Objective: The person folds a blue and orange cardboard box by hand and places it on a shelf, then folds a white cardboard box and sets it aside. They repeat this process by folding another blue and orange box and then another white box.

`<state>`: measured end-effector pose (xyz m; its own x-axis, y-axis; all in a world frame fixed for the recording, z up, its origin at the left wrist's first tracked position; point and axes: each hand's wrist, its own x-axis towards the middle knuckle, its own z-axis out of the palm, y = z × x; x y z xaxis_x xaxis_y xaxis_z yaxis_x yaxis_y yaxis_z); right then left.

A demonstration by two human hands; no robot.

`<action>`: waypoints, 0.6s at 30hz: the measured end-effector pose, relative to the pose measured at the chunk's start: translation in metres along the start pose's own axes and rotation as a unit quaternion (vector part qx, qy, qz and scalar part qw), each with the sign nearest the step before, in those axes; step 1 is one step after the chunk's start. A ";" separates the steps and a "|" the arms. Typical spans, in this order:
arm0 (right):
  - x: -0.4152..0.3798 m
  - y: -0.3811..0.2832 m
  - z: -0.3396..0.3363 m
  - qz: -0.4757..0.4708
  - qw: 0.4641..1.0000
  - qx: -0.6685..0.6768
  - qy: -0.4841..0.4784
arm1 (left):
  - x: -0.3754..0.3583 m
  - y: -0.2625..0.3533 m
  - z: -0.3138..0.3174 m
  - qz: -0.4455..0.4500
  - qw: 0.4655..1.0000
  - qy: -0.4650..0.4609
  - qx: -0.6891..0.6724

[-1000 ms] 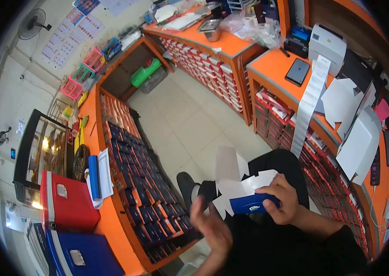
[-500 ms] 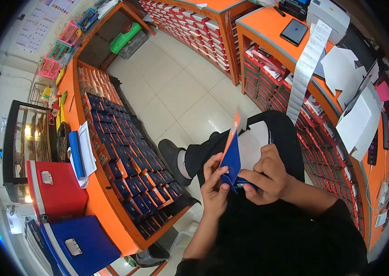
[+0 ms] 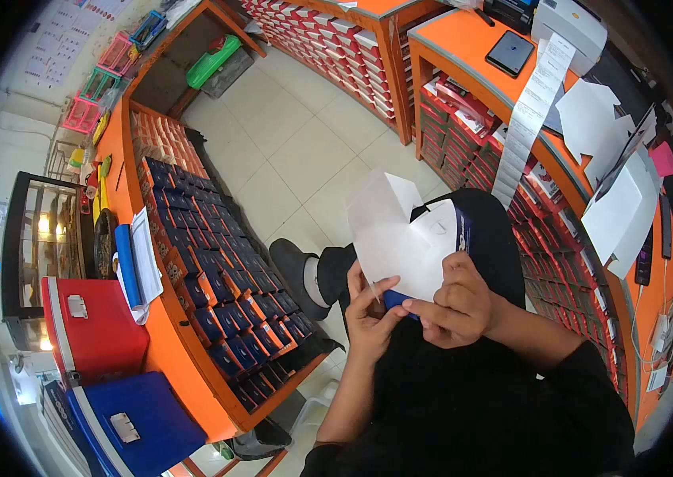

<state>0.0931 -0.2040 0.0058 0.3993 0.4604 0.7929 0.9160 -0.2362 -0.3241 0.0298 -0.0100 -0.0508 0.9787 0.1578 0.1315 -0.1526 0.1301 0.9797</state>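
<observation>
Above my lap I hold a cut sheet of card [image 3: 400, 246], its white inner face turned up and a blue strip showing at its lower edge. My left hand [image 3: 370, 314] pinches the lower left of the card between thumb and fingers. On the right, my right hand [image 3: 457, 306] has its fingers bent over the lower right edge. Under the card, more white and blue card [image 3: 441, 222] lies on my thigh; where one piece ends and the other starts is hard to tell.
At the left, an orange-edged rack [image 3: 225, 270] holds blue and orange boxes. Beside it sit a red cooler [image 3: 98, 326] and a blue cooler [image 3: 141, 417]. A phone [image 3: 510, 53], a printer [image 3: 571, 32] and a long paper strip [image 3: 531, 119] are at the right.
The card has opened out and turned, so its white face shows where its blue and orange side was. Both hands remain at its lower edge, shifted slightly.
</observation>
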 end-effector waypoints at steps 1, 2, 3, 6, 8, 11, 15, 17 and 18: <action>-0.003 0.002 0.001 0.002 1.000 0.005 0.003 | 0.003 0.004 0.000 -0.021 0.999 -0.025 0.014; -0.006 0.003 0.001 0.005 1.000 0.011 0.006 | 0.002 0.004 0.001 -0.022 0.999 -0.026 0.014; -0.008 0.003 0.002 0.007 1.000 0.011 0.005 | 0.000 0.005 0.001 -0.043 0.999 -0.008 0.019; -0.011 0.004 0.005 0.019 1.000 0.013 0.006 | -0.004 0.005 0.018 -0.050 0.993 0.111 -0.007; -0.013 0.005 0.010 0.008 1.000 0.019 0.014 | -0.002 0.009 0.034 -0.011 0.976 0.216 -0.030; -0.010 0.008 0.014 0.034 0.996 0.052 0.057 | -0.009 -0.010 0.017 -0.042 0.993 0.109 -0.005; -0.017 0.012 0.011 0.061 0.993 0.086 0.052 | -0.002 -0.004 0.016 0.004 0.999 0.022 0.035; -0.017 0.013 0.006 0.064 0.993 0.092 0.041 | -0.004 -0.012 0.009 -0.020 0.998 0.037 0.056; -0.018 0.013 0.007 0.066 0.993 0.091 0.043 | -0.002 -0.014 0.006 -0.044 0.996 0.056 0.053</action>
<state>0.0980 -0.2095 -0.0162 0.5191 0.3583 0.7760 0.8507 -0.1284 -0.5098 0.0310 -0.0177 -0.0636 0.9653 0.2591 0.0330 -0.0464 0.0455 0.9979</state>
